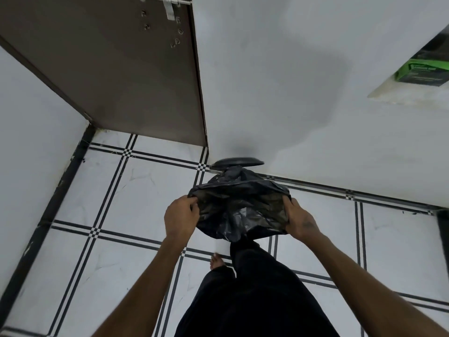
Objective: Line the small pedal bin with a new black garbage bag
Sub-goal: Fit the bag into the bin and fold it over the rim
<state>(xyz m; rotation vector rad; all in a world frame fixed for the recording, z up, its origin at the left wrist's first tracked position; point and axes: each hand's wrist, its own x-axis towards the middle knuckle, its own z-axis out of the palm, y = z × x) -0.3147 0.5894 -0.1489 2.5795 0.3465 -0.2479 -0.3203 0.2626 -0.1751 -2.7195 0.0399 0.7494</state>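
Observation:
A black garbage bag is stretched wide open between my two hands, low over the floor near the wall. My left hand grips its left rim and my right hand grips its right rim. Just behind the bag, the bin's black lid stands raised against the white wall. The bin's body is hidden under the bag. My right leg in black trousers reaches under the bag's near side.
A brown door stands to the left of the white wall's corner. White floor tiles with black double lines spread around. A green box lies in a wall recess at upper right. My bare left foot rests on the floor.

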